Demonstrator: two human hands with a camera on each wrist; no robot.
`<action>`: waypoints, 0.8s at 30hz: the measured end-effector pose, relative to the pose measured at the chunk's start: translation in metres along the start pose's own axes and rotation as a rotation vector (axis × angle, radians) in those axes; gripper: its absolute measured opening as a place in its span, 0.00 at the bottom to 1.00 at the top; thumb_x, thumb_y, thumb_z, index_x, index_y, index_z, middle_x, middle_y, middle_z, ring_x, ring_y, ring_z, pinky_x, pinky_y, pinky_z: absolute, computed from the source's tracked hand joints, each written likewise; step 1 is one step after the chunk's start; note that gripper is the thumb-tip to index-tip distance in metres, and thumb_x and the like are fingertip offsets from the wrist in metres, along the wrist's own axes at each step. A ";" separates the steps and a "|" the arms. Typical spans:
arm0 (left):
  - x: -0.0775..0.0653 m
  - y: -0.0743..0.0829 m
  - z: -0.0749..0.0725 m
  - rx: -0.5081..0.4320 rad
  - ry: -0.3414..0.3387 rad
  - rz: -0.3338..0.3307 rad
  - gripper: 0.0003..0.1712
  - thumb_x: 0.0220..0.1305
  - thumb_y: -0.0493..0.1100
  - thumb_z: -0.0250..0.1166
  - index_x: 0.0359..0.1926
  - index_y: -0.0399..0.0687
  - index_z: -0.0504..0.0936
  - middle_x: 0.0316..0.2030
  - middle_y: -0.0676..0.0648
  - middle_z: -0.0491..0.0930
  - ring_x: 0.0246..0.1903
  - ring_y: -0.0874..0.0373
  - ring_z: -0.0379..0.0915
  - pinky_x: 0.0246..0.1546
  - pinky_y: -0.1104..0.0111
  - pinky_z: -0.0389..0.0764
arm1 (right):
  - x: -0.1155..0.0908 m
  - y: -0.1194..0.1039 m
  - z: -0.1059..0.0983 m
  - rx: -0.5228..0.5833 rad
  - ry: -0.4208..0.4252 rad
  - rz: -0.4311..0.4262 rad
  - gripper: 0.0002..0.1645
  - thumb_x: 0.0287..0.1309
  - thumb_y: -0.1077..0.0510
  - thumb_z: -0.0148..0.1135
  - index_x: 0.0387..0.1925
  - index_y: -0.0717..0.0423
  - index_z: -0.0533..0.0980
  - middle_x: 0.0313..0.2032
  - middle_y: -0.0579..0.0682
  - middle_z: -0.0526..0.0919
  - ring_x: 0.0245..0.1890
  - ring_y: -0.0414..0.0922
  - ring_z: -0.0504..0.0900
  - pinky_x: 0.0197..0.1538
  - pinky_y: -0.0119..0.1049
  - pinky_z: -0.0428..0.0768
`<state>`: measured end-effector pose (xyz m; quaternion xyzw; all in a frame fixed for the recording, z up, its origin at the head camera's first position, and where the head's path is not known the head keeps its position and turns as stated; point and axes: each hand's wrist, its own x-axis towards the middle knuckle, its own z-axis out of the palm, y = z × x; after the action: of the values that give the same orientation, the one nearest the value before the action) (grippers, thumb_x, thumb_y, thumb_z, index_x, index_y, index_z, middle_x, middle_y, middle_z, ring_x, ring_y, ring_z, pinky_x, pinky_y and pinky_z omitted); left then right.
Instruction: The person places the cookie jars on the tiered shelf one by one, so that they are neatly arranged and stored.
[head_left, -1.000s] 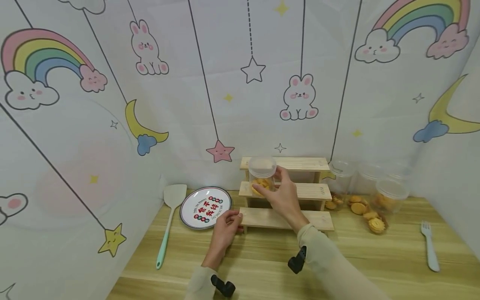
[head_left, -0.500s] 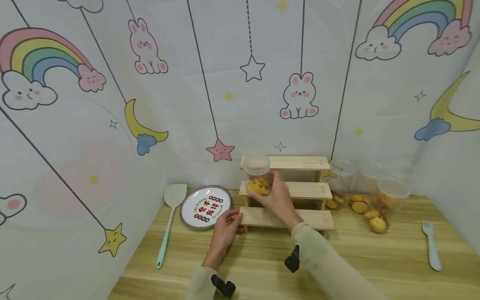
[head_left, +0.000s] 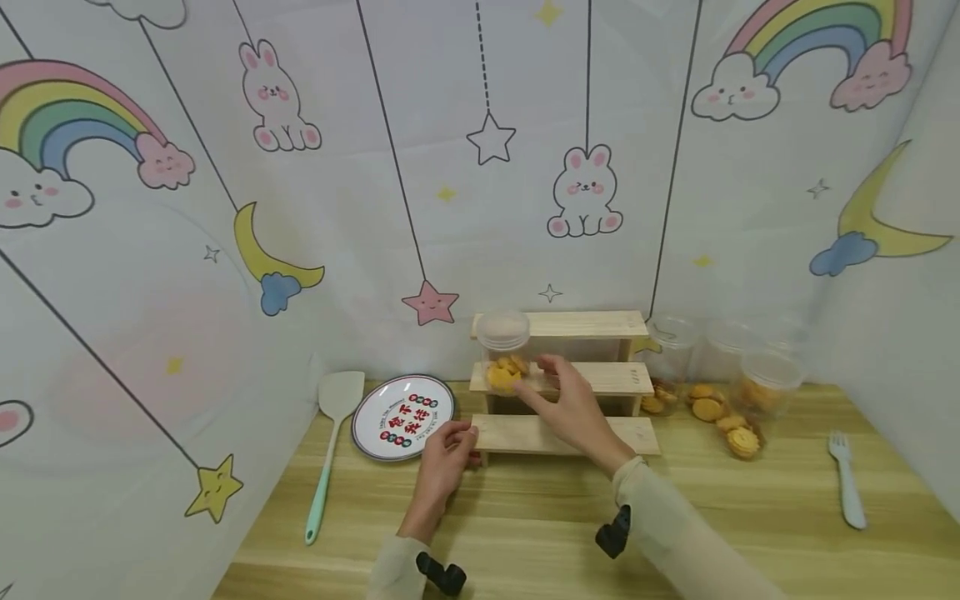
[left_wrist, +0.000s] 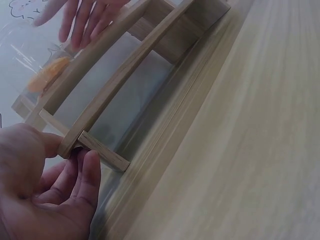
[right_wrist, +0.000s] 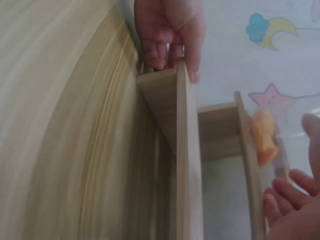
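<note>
A clear lidded jar [head_left: 504, 354] with yellow snack pieces in its bottom stands upright at the left end of the middle step of a three-step wooden rack [head_left: 566, 435]. Just right of the jar is my right hand [head_left: 573, 408], thumb and fingers spread and holding nothing; in the right wrist view a gap shows between this hand [right_wrist: 295, 207] and the jar's orange-yellow contents [right_wrist: 264, 137]. My left hand [head_left: 442, 467] grips the left end of the lowest step. In the left wrist view, the left hand's thumb [left_wrist: 50, 145] lies on top, with its fingers curled underneath.
Left of the rack lie a round plate [head_left: 375, 425] with red characters and a turner [head_left: 341, 396] with a green handle. Several clear jars [head_left: 768, 387] stand at the right, near loose cookies [head_left: 742, 442]. A pale fork [head_left: 847, 483] lies further right. Printed cloth walls enclose the table.
My right hand carried the jar left and down onto the middle step, then let go and drew back to the right. The left hand keeps its grip on the rack.
</note>
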<state>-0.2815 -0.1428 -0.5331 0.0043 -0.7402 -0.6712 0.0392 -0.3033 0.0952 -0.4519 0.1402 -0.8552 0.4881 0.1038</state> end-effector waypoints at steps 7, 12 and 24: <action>-0.001 0.000 0.000 -0.014 -0.011 0.007 0.25 0.81 0.43 0.63 0.65 0.25 0.77 0.49 0.31 0.86 0.33 0.50 0.89 0.41 0.61 0.96 | -0.043 0.025 -0.046 -0.050 0.148 -0.063 0.27 0.76 0.47 0.68 0.67 0.55 0.79 0.66 0.55 0.82 0.67 0.59 0.80 0.71 0.62 0.80; 0.000 -0.001 0.001 -0.016 -0.010 0.009 0.24 0.81 0.43 0.63 0.65 0.24 0.77 0.48 0.32 0.86 0.33 0.50 0.89 0.41 0.60 0.96 | -0.079 0.052 -0.090 -0.111 0.290 -0.008 0.22 0.79 0.48 0.65 0.65 0.55 0.80 0.63 0.55 0.84 0.62 0.52 0.81 0.63 0.39 0.82; 0.000 0.000 -0.001 -0.021 -0.012 0.005 0.25 0.81 0.43 0.63 0.65 0.25 0.77 0.51 0.31 0.86 0.33 0.49 0.89 0.40 0.62 0.96 | -0.137 0.119 -0.177 -0.118 0.413 0.273 0.27 0.77 0.40 0.64 0.60 0.56 0.81 0.43 0.15 0.77 0.44 0.15 0.75 0.42 0.09 0.77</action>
<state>-0.2817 -0.1434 -0.5334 -0.0020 -0.7335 -0.6787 0.0365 -0.2077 0.3244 -0.5022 -0.0857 -0.8540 0.4649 0.2173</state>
